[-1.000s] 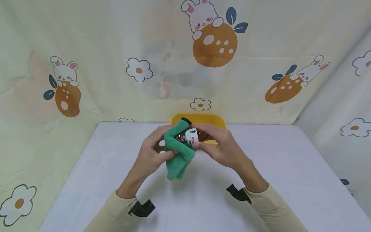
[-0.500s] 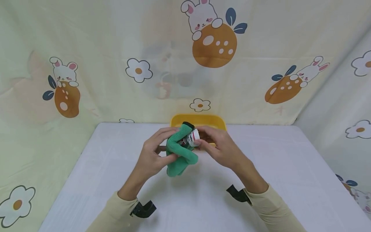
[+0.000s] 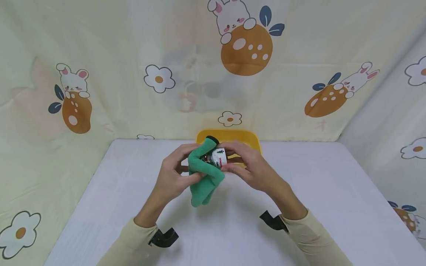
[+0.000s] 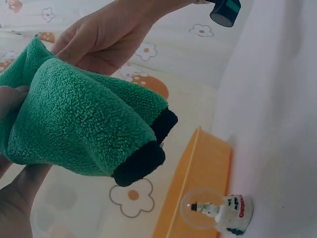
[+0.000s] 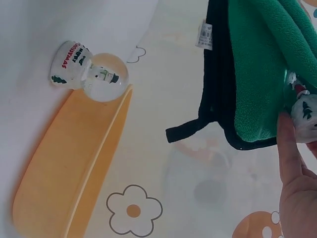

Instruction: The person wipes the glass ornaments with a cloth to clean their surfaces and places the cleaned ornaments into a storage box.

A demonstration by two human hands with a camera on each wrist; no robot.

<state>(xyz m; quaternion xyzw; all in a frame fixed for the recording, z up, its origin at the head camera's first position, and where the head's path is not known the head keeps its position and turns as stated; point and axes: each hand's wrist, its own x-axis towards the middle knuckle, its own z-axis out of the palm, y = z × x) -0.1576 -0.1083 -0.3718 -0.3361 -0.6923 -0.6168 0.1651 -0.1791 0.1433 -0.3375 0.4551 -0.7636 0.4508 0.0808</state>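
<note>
A green terry cloth [image 3: 200,192] with dark edging hangs folded in my left hand [image 3: 171,177], thumb in front and fingers behind. It wraps the glass end of a snow globe [image 3: 220,158], whose white base with lettering and a small tree print pokes out to the right. My right hand [image 3: 254,166] pinches that base between thumb and fingers, above the table. In the right wrist view a red-and-white figure shows inside the globe [image 5: 306,116], beside the cloth's fold. The left wrist view has the cloth [image 4: 84,116] hiding the globe.
A yellow plastic bin [image 3: 229,132] stands at the table's [image 3: 299,177] back edge, partly behind the hands. A second snow globe [image 5: 69,64], with a snowman inside, stands on the table beside the bin; both wrist views show it.
The held globe and cloth tilted slightly right half a second ago, then turned back to about their earlier angle. Both hands keep their hold and have barely shifted.
</note>
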